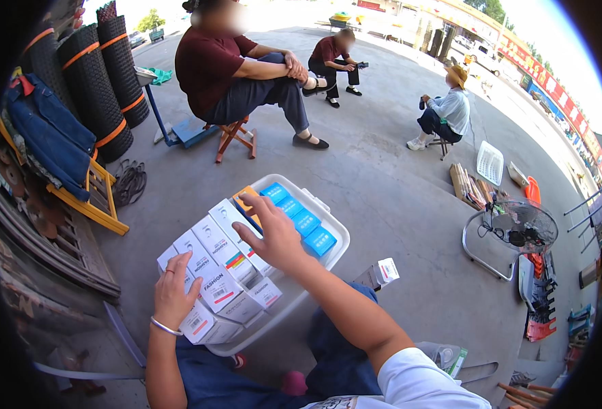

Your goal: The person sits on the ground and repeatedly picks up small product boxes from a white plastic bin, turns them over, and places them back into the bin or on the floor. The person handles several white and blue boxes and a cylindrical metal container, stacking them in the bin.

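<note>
A white plastic basket (340, 244) before me holds white cartons (222, 290) packed side by side, with several blue boxes (306, 223) at its far right. My left hand (176, 291), with a ring and a silver bangle, rests its spread fingers on the white cartons at the left; it grips none. Over the boxes, beside an orange and blue box (247, 200), reaches my right hand (272, 232), fingers apart and holding nothing. Whether its fingertips touch the boxes, I cannot tell.
One carton (380, 273) is right of the basket, near my knee. A seated person (214, 76) is ahead on a folding stool (236, 139); two more sit farther off. A floor fan (520, 225) stands right; a yellow wooden frame (89, 204) and black mesh rolls (94, 87) are left.
</note>
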